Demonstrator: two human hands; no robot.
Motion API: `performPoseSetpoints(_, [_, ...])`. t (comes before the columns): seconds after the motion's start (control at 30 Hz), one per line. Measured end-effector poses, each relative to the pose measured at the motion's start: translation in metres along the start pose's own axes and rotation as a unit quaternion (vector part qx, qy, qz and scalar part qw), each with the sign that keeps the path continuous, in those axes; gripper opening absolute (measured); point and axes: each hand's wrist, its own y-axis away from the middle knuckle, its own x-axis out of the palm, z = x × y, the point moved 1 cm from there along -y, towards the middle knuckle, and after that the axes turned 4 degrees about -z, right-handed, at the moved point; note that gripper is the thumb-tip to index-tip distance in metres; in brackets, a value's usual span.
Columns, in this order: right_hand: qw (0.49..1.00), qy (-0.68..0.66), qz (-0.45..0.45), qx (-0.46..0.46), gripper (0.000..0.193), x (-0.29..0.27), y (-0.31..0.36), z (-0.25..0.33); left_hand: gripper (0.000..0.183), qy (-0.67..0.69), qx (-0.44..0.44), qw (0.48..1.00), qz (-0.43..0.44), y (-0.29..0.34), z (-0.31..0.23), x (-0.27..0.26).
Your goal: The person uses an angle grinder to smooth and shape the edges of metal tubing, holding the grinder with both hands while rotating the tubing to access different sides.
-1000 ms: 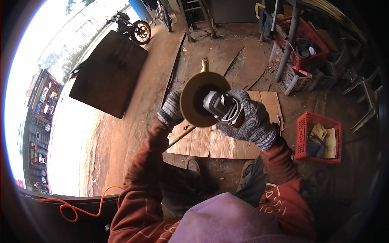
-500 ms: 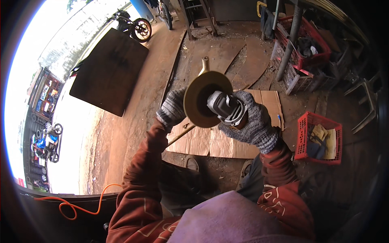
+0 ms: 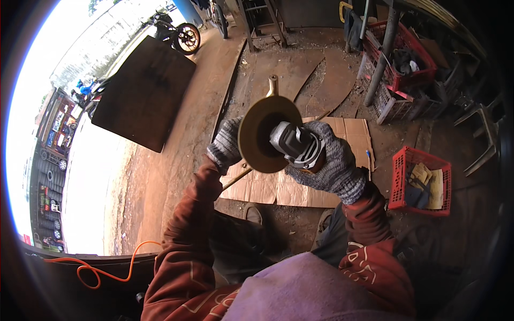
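In my gloved right hand (image 3: 332, 166) is an angle grinder (image 3: 293, 140) with a grey head, my fingers wrapped round its body. Its wide, round, yellow-brown disc (image 3: 254, 152) faces up toward me. Behind the disc is a gold-coloured metal part; its upper end (image 3: 273, 85) has a small hole and sticks out above, and a thin rod (image 3: 236, 180) shows at the lower left. My gloved left hand (image 3: 226, 143) is closed at the left of the disc, holding the metal part. Its fingertips and the part's middle are hidden by the disc.
Flattened cardboard (image 3: 300, 187) lies on the floor below my hands. A red crate (image 3: 396, 187) holding cloths stands at right; stacked crates (image 3: 393, 101) sit by a pole (image 3: 383, 64). A dark panel (image 3: 144, 93) stands at left, and an orange hose (image 3: 128, 273) runs at lower left.
The grinder and its disc have shifted slightly left and down across the metal part. Both hands keep their hold. Outside, the blue motorcycle has left its earlier place on the street.
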Motion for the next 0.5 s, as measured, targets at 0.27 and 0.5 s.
performPoseSetpoints(0.27, [1.000, -0.008, 0.001, 0.002, 0.083, -0.002, 0.002, 0.007, 0.039, 0.061, -0.035, 0.997, 0.031, 0.006, 0.013, -0.001])
performPoseSetpoints(0.5, [0.999, 0.040, -0.025, -0.008, 0.079, -0.004, 0.002, 0.011, 0.038, -0.038, 0.013, 0.999, 0.030, 0.001, -0.007, -0.004])
